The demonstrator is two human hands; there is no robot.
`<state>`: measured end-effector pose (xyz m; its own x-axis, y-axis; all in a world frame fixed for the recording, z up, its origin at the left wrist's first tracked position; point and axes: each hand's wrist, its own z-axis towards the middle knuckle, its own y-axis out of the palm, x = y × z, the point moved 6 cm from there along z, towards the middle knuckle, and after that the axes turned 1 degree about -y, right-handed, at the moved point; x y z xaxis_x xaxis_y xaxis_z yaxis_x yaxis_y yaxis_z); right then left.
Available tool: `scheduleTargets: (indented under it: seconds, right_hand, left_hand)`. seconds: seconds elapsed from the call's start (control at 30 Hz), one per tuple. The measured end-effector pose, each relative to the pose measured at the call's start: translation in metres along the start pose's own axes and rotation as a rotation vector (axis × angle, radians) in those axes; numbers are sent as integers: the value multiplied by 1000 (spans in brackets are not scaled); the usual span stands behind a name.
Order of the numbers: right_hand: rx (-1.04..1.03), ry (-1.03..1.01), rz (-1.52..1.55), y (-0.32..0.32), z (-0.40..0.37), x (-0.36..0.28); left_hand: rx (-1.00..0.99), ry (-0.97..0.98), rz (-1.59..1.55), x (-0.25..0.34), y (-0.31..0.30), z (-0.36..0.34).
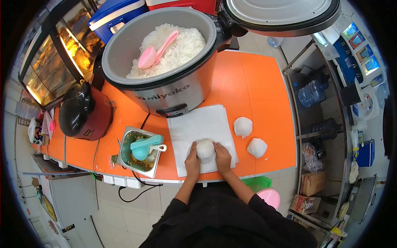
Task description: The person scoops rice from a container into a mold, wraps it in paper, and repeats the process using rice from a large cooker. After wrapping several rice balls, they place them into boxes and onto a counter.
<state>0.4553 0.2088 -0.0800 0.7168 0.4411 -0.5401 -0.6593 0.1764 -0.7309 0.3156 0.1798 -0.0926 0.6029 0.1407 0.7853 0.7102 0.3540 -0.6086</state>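
Observation:
My left hand (192, 162) and my right hand (223, 158) cup a round white paper-wrapped bundle (205, 149) from both sides, fingers curved against it. The bundle rests on a stack of white paper sheets (198, 122) near the table's front edge; whatever is inside the wrap is hidden. To the right sit two similar wrapped bundles, one farther back (242, 127) and one nearer me (257, 148). Left of the paper is a metal pan (155, 169) of sauce-like food, with a turquoise scoop (141, 153) and a white-handled utensil (159, 147) in it.
Behind the paper stands a large rice cooker (173, 99), lid (281, 12) raised, with a pink scoop (149, 57) lying on the cooked rice (186, 43). A red smaller cooker (93, 118) occupies the left of the orange table (264, 82). Cables (142, 184) hang off the front edge.

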Motion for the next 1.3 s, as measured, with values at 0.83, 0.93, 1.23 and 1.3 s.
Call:
scheduleTargets:
  seconds: [0.83, 0.93, 1.23, 1.3]
  right_hand:
    - [-9, 1059, 1923, -12, 44, 9]
    - [-45, 934, 1646, -23, 75, 43]
    - [-346, 418, 293, -11, 172, 153]
    - [-497, 308, -181, -19, 186, 141]
  left_hand:
    - [-276, -315, -1353, 115, 24, 54]
    - [-218, -603, -1484, 110, 35, 72]
    - [-723, -69, -825, 105, 22, 62]
    - [-614, 159, -673, 140, -72, 63]
